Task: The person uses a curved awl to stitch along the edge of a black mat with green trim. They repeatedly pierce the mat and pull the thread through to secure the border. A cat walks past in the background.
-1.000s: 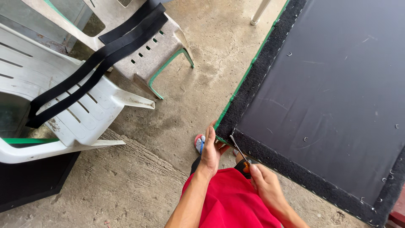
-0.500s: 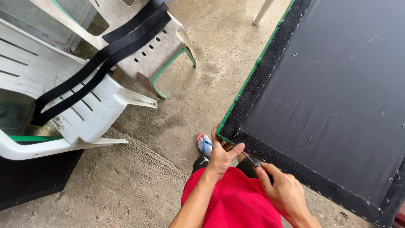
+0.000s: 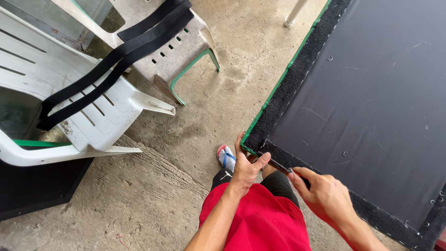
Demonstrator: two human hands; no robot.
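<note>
1. left hand (image 3: 245, 168) grips the near corner of the black fabric-covered panel (image 3: 371, 107), fingers curled on the green edge trim (image 3: 278, 86), thumb on the fuzzy black border strip (image 3: 297, 79)
2. right hand (image 3: 323, 194) closed around a thin dark tool (image 3: 278, 165), tip lying on the border strip just beside the left thumb; tool type cannot tell
3. small staples dot the panel along the border
4. sandalled foot (image 3: 226, 157) on the concrete floor (image 3: 153, 200) right under the panel corner
5. red shirt (image 3: 255, 223) at the bottom edge
6. white plastic chairs (image 3: 69, 93) at left, well apart from the panel, black straps (image 3: 116, 56) draped across them
7. metal leg (image 3: 295, 13) at the top beside the panel's far edge
</note>
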